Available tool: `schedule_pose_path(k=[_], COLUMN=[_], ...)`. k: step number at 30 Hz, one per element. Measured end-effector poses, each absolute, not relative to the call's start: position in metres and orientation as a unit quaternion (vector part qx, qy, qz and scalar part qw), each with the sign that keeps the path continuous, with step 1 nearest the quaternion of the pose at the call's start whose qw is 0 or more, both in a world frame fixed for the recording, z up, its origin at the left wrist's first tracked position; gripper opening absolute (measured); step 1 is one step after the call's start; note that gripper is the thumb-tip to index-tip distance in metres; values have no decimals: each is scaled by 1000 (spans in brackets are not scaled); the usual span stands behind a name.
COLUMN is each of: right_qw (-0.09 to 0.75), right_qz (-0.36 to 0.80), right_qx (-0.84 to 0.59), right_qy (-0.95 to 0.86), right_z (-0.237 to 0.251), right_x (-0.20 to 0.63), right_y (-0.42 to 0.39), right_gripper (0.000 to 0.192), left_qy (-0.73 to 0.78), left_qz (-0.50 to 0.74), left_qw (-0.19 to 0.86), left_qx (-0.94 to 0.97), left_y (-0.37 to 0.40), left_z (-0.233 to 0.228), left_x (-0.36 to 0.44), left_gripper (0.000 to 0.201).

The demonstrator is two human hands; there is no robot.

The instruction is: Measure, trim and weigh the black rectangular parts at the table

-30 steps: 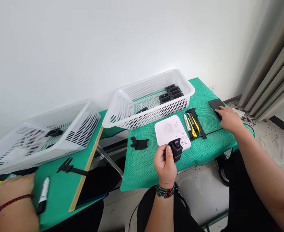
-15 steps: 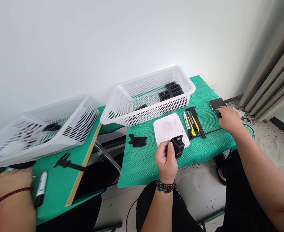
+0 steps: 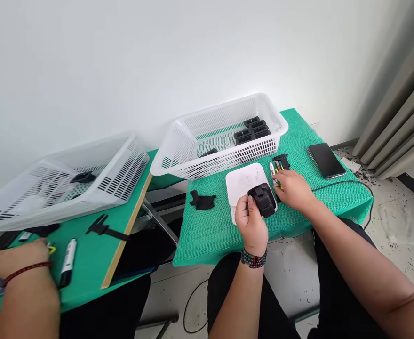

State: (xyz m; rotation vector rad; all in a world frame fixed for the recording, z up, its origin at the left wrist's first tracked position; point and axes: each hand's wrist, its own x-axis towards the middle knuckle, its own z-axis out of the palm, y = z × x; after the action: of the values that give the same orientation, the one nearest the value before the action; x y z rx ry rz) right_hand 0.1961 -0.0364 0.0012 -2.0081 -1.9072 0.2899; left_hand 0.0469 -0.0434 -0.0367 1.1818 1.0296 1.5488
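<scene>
Boxy black plastic part (image 3: pixel 262 199) (matte) gripped by left hand (image 3: pixel 251 225); right hand (image 3: pixel 292 189) loosely curled over tools (image 3: pixel 277 168).

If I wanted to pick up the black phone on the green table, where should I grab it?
Probably by its two long edges, coming straight down from above. The phone lies flat and alone on the green mat, so fingers can pinch both sides. Its face is smooth and flat, with nothing there to grip.
</scene>
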Motion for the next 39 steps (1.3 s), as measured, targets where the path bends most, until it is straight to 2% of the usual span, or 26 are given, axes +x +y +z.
schedule_pose_path(k=[8,16,19,21,23,25,27,29,31,33,35,39], right_qw=[100,89,79,92,152,282,450,579,624,625,634,689], right_qz=[69,51,73,96,122,159,222,334,459,531,529,454], right_qx=[-741,-774,-784,-787,-784,-754,-675,-553,-439,-370,-356,-368], right_qy=[-660,-625,-611,-602,-589,-572,-541,-497,-455,-437,-438,-429], right_z=[2,5,6,8,9,9,9,9,10,12,14,14], right_x=[191,189,184,184,189,196,201,202,196,187,178,168], right_y=[-24,2,7,7,4,0,-6,-12,-17,-21,-23,-23], right_gripper=[35,42,37,42,55,58,42,30,42,55,54,41], left_qy=[418,414,407,400,399,405,412,416,419,423,426,422], left_qz=[635,661,667,665,656,643,627,611,592,577,567,560], left_qw=[474,499,508,517,524,526,527,527,524,511,492,457], left_qx=[445,377,361,361,370,382,399,419,447,477,505,547], left_y=[-43,-43,-42,-41,-40,-38,-36,-35,-33,-33,-32,-32], left_z=[-36,-27,-24,-21,-18,-15,-14,-14,-17,-20,-22,-23], left_x=[37,21,16,12,7,3,0,-2,-4,-5,-5,-4], left_gripper=[43,44,43,42,42,42,42,43,42,41,38,32])
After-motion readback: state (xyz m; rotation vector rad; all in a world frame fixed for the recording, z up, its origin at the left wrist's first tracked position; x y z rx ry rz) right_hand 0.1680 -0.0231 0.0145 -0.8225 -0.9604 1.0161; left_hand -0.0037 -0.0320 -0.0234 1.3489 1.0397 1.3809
